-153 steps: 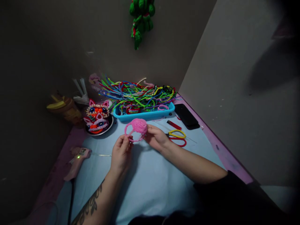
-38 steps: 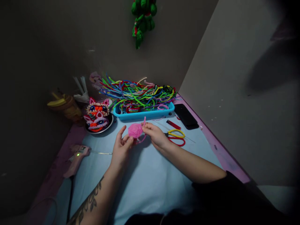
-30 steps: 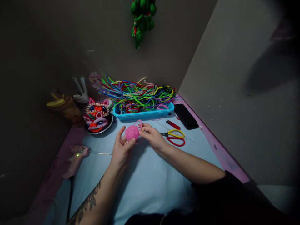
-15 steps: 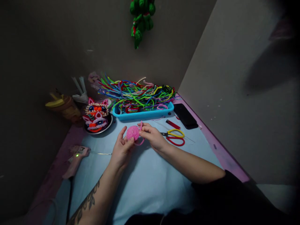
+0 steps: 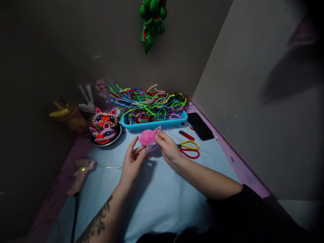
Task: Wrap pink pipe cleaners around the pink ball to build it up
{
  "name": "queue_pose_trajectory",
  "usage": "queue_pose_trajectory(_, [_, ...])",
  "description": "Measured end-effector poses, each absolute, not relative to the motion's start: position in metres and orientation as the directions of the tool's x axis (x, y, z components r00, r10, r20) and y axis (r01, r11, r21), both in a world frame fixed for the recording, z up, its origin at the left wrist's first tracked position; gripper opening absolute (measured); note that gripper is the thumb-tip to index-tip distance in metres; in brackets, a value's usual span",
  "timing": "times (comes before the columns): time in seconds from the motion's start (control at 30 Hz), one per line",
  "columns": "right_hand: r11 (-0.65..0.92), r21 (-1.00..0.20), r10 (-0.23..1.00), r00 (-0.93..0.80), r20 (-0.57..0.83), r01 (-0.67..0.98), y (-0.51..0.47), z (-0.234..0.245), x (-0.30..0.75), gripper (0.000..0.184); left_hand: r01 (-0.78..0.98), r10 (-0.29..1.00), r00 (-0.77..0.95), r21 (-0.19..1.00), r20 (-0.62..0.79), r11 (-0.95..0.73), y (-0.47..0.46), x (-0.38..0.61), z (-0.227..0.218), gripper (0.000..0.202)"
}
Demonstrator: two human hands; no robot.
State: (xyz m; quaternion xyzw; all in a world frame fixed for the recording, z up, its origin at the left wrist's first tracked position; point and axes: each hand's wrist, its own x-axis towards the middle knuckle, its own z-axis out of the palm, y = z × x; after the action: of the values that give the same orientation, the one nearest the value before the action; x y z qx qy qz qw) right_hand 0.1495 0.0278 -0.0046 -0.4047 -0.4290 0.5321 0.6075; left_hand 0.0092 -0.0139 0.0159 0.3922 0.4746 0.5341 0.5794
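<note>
A pink ball of wound pipe cleaner [image 5: 147, 137] is held just above the light blue mat [image 5: 157, 195]. My left hand [image 5: 133, 163] pinches the ball's lower left side with thumb and fingertips. My right hand [image 5: 168, 148] is closed on the loose pink pipe cleaner end [image 5: 158, 129] that loops off the ball's right side.
A blue tray [image 5: 154, 124] heaped with coloured pipe cleaners stands behind. A pipe cleaner cat face on a dish [image 5: 104, 130] is at left, a pink glue gun [image 5: 82, 172] nearer left. Scissors [image 5: 188, 150], a red lighter [image 5: 186, 135] and a phone [image 5: 201, 125] lie at right. Walls close in.
The loose loop seen five seconds ago has been wound in and the ball is tighter. In the last second the ball shifted slightly right and up, my right hand moving the free end round it.
</note>
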Motion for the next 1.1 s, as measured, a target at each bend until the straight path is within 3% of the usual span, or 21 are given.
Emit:
queue_pose_trajectory(0.2, [0.104,-0.969,0.995,0.010,0.104,-0.222,0.019,0.001,0.144,0.031,-0.358,0.997,-0.048,0.933,-0.065,0.043,-0.016,0.012,0.012,0.056])
queue_pose_trajectory(0.33, [0.100,-0.979,0.995,0.004,0.101,-0.176,0.015,0.002,0.143,0.031,-0.392,0.990,-0.074,0.917,-0.117,0.079,-0.014,0.010,0.005,0.048])
queue_pose_trajectory(0.8, [0.044,-0.973,0.997,-0.047,0.056,-0.225,0.013,0.003,0.144,0.023,-0.409,0.976,-0.147,0.908,-0.160,0.087,-0.012,0.011,0.010,0.057])
queue_pose_trajectory(1.0, [0.125,-0.965,0.986,0.133,0.096,-0.229,0.025,0.009,0.159,0.015,-0.560,0.958,-0.171,0.823,-0.229,0.097,-0.002,-0.002,0.009,0.054])
queue_pose_trajectory(1.1, [0.198,-0.976,0.970,0.159,0.183,-0.089,0.034,0.014,0.172,0.018,-0.621,0.942,-0.198,0.778,-0.270,0.093,0.002,-0.006,0.013,0.051])
